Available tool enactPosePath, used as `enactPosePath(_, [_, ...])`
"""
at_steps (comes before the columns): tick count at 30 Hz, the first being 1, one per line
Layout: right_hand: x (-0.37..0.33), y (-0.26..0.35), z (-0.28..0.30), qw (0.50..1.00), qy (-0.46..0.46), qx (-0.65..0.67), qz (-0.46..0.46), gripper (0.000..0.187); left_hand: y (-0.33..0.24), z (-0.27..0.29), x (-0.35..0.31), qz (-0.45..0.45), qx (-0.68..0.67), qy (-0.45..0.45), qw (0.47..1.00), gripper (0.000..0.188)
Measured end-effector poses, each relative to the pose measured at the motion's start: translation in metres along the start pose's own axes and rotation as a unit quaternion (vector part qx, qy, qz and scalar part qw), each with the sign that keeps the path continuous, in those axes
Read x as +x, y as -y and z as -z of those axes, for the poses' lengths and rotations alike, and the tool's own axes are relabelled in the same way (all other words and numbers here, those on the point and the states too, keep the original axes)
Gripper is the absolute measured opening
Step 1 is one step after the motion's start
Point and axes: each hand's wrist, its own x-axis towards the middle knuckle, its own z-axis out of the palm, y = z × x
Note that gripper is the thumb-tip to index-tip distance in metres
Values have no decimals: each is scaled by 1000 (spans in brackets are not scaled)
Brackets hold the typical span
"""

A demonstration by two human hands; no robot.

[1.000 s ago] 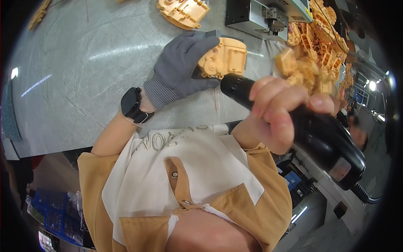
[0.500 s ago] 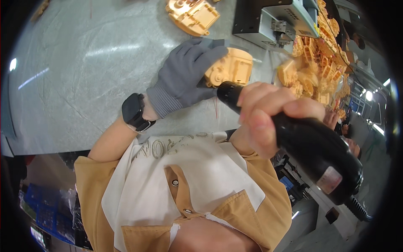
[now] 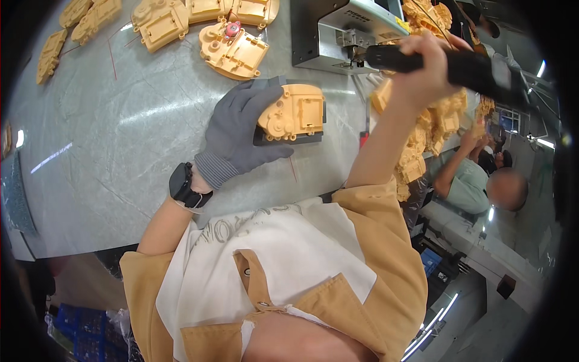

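Curling over the left side of an orange housing [image 3: 295, 111], the gloved left hand [image 3: 235, 130] grasped it in a dark fixture [image 3: 312, 139] on the grey table [image 3: 151, 151]. Farther out, the bare right hand [image 3: 425, 66] was clenched round a black power driver [image 3: 473, 71], its nose at a metal box [image 3: 338, 30]; whether they touched, I couldn't tell. Beyond the fixture lay more housings [image 3: 160, 24], one bearing a red part [image 3: 231, 30]. Off right, past a heap of orange parts [image 3: 443, 114], was a co-worker [image 3: 467, 181].

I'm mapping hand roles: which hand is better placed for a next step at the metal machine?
Probably the right hand: it grips the black electric screwdriver, close beside the metal machine. The gloved left hand, farther off, holds the orange plastic housing.
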Motion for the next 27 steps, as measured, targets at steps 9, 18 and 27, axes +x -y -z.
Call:
enactPosePath(9, [-66, 69, -3, 968, 184, 164, -51, 46, 1, 0, 1, -1, -20, -14, 1000, 81])
enactPosePath(18, [-67, 40, -37, 966, 202, 139, -84, 47, 1, 0, -3, 6, -32, -1, 999, 82])
enactPosePath(27, [-69, 36, -38, 952, 151, 223, -146, 50, 2, 0, -4, 1, -40, -6, 999, 80])
